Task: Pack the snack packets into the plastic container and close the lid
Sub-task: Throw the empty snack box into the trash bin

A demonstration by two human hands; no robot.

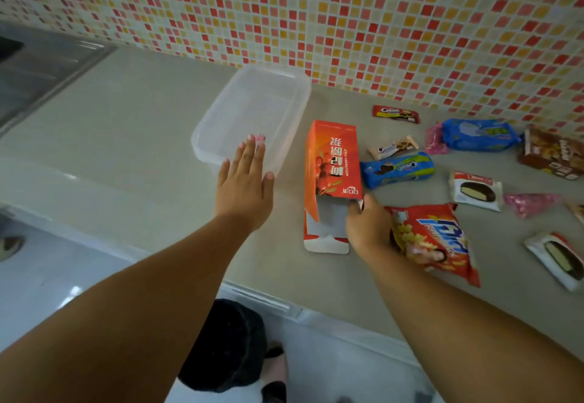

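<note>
A clear plastic container [252,115] lies on the beige counter; whether its lid is on I cannot tell. My left hand [245,184] is spread flat, fingers apart, over its near corner, with a small pink thing [261,137] at the fingertips. An orange wolfberry carton [331,162] lies flat to the right, its near flap open. My right hand [368,228] grips the carton's open near end. Snack packets lie scattered on the right: a red chip bag [433,238], a blue cookie pack [398,168] and a larger blue pack [478,134].
More packets lie on the counter [142,137]: a small red one [396,114], a beige one [392,147], two white pie packs [475,191] [557,260], a brown bag [553,153], pink wrappers [531,202]. A mosaic tile wall [347,23] backs the counter. A steel sink [38,70] sits far left.
</note>
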